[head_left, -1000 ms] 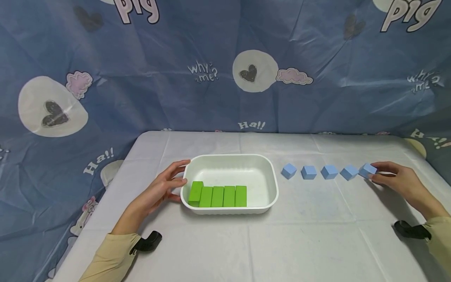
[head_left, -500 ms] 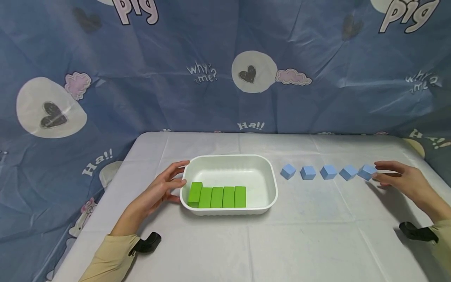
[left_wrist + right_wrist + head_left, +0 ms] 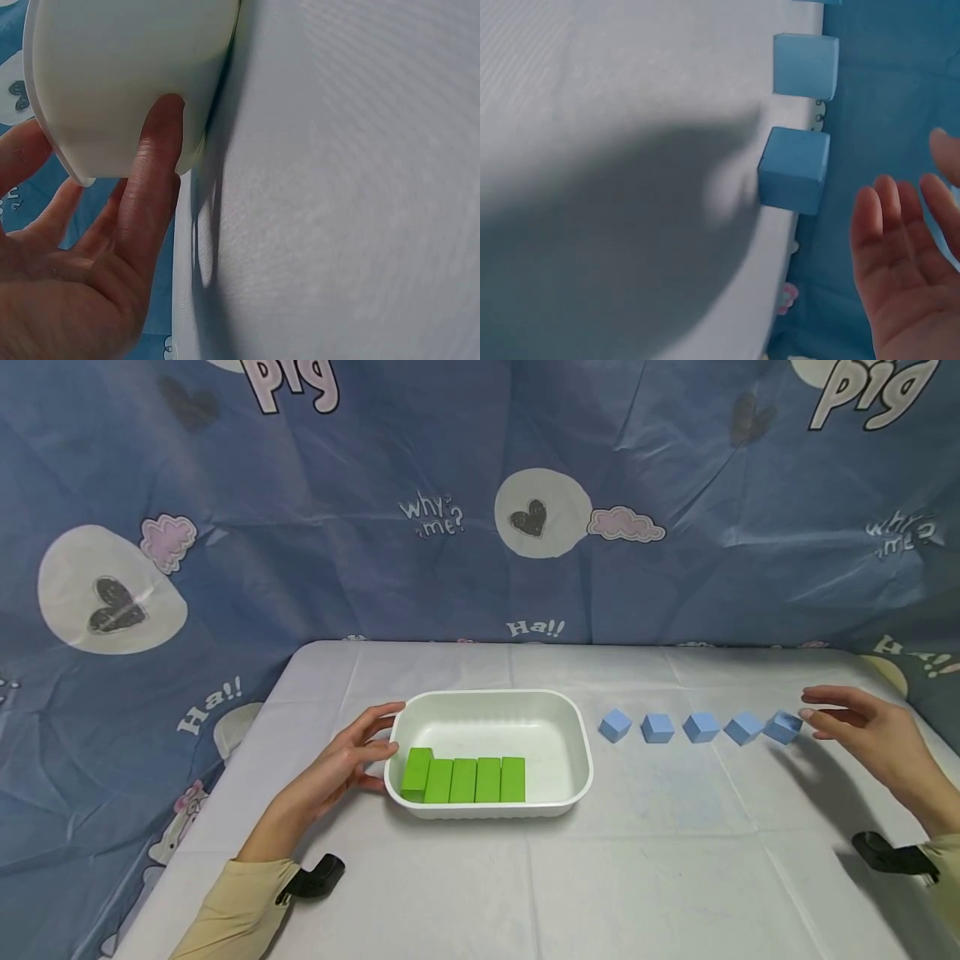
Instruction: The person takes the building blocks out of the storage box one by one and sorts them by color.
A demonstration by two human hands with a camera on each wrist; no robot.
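My left hand (image 3: pixel 352 752) rests against the left end of a white tray (image 3: pixel 551 806), its thumb tip at the rim. In the left wrist view, one straight finger of the hand (image 3: pixel 97 262) lies along the tray's outer wall (image 3: pixel 112 82). Several green blocks (image 3: pixel 462 781) stand side by side in the tray. To its right, several blue cubes form a row on the table. My right hand (image 3: pixel 873 735) hovers just right of the endmost blue cube (image 3: pixel 782 727), holding nothing. The right wrist view shows a gap between the fingers and that cube (image 3: pixel 793 171).
The table (image 3: pixel 637 877) wears a white cloth. A blue printed curtain (image 3: pixel 375 568) hangs behind it. Other blue cubes (image 3: pixel 701 727) lead from the right hand toward the tray's right side. Each wrist carries a black strap piece (image 3: pixel 318 877).
My right hand has let go of the endmost blue cube and moved up and to the right. The left hand, tray and green blocks keep their places.
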